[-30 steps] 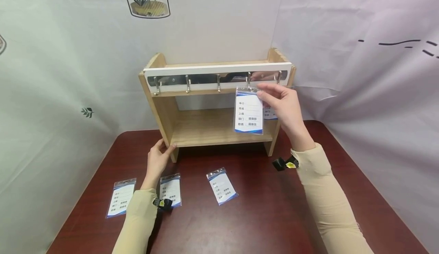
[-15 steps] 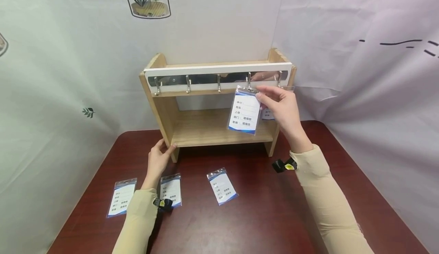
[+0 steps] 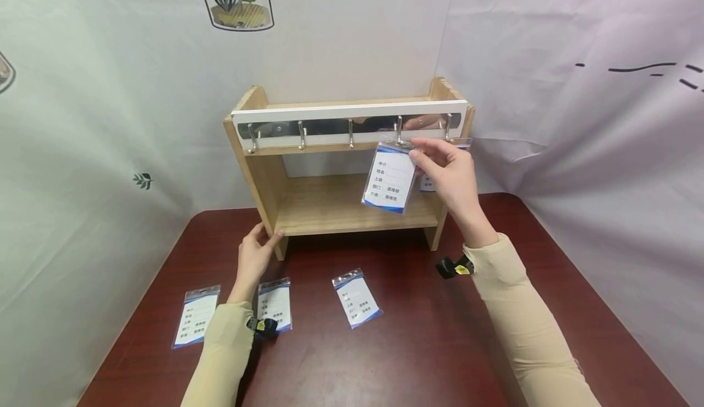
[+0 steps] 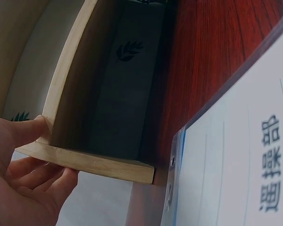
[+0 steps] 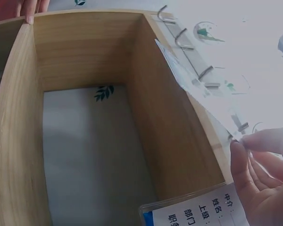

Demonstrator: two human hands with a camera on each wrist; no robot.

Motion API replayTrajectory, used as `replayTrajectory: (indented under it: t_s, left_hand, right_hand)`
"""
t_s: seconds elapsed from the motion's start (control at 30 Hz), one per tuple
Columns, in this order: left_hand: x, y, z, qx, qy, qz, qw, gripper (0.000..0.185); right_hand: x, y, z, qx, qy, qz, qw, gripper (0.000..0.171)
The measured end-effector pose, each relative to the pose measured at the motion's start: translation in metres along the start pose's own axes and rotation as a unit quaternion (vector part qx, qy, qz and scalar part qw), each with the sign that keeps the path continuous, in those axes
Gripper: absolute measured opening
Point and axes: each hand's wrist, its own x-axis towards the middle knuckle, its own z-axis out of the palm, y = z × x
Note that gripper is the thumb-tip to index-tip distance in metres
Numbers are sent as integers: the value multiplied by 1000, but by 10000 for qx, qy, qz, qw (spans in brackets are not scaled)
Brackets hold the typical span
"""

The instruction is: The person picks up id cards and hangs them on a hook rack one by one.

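A small wooden shelf (image 3: pixel 264 175) stands at the back of the red-brown table, with a white rail of metal hooks (image 3: pixel 350 132) along its top front. My right hand (image 3: pixel 448 172) pinches the top of a clear badge holder (image 3: pixel 389 178) with a blue-and-white card, at the fourth hook (image 3: pixel 399 131); the holder hangs tilted to the left. Another badge (image 3: pixel 430 183) hangs behind my hand under the rightmost hook. My left hand (image 3: pixel 254 257) grips the shelf's left front leg, thumb (image 4: pixel 26 129) on the panel edge (image 4: pixel 92 165). In the right wrist view my fingertips (image 5: pixel 240 157) pinch the holder (image 5: pixel 198 84) near the rail.
Three more badge holders lie on the table (image 3: pixel 418 346) in front of the shelf: one at the left (image 3: pixel 196 315), one beside my left wrist (image 3: pixel 275 303), one in the middle (image 3: pixel 356 297). White cloth walls close in behind and on both sides.
The badge in my right hand has swung its bottom edge to the left and its top has stayed at the fourth hook. My left hand has not moved.
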Motion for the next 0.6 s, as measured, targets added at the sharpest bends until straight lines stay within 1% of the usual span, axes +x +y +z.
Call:
replayTrajectory:
  t_s: [0.23, 0.6]
  left_hand:
    - [-1, 0, 1, -45, 30, 8, 10000, 52]
    - [-1, 0, 0, -39, 12, -23, 10000, 54]
  right_hand:
    - [-2, 1, 2, -170, 125, -152, 9997, 29]
    - [-7, 6, 2, 9, 208, -233, 9995, 29]
